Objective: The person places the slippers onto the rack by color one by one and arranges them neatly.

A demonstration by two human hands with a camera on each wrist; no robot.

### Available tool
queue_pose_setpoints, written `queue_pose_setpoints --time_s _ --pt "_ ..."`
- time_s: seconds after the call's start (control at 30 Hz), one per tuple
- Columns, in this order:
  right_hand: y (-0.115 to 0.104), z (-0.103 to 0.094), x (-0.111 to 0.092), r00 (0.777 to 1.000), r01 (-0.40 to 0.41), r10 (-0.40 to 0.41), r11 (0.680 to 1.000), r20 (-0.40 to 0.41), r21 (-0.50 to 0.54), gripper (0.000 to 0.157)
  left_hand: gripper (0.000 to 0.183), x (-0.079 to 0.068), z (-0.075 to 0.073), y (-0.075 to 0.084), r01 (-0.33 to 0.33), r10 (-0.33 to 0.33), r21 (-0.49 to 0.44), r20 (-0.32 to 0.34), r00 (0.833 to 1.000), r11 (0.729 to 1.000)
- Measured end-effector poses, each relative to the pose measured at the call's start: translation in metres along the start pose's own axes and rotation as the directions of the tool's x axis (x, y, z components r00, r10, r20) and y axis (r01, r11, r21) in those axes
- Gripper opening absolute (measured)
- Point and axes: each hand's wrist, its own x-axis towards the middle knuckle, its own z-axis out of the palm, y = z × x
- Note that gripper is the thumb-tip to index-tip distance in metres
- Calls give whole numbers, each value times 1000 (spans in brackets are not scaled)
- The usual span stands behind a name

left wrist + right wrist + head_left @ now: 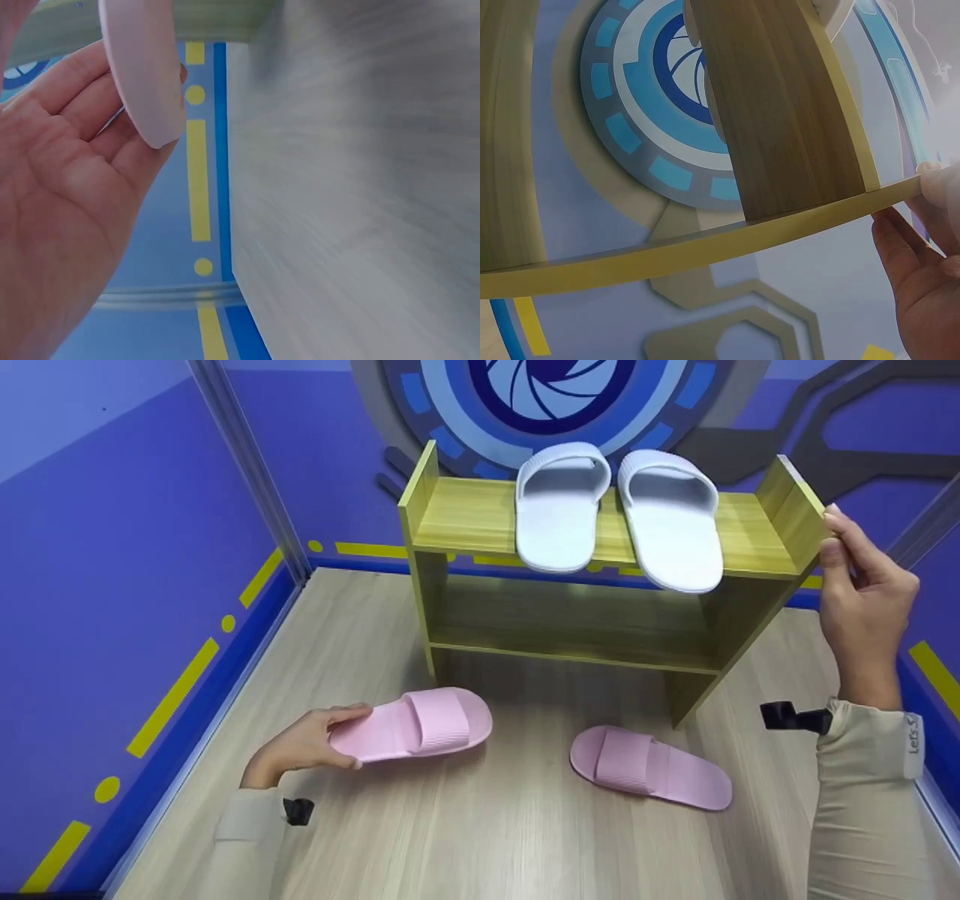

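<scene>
My left hand (pixel 304 741) grips the heel end of a pink slipper (pixel 442 720), thumb on the near edge and fingers on the far side. In the left wrist view the heel of this slipper (pixel 146 75) lies against the fingers. A second pink slipper (pixel 690 774) rests on the floor, toe pointing left. With the fingers and thumb of my right hand (pixel 866 600) I pinch the upper edge of the right side panel of a wooden shoe rack (pixel 577 619). Two white slippers (pixel 555 529) sit on its top shelf, their heels jutting over the front edge.
The rack stands on a light wood-grain floor (pixel 510 825), close to the patterned back wall (pixel 322 442). A blue side wall (pixel 97 607) runs along the left, meeting the back wall at a metal corner post (pixel 255 472). The rack's lower shelf lies in shadow.
</scene>
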Motion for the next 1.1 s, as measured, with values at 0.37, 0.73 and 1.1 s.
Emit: queue_pose_setpoints --time_s 0.37,0.73,1.1 --pt "1 -1 -1 1000 -7 7 1000 2 -31 28 81 13 -2 21 -55 55 26 8 998 998" --pt "1 1 1 1000 -2 2 1000 -2 26 27 80 27 -5 39 -76 76 -5 3 997 997" --pt "1 1 1 1000 8 -6 997 -20 73 26 81 37 0 55 -101 101 4 -21 995 995"
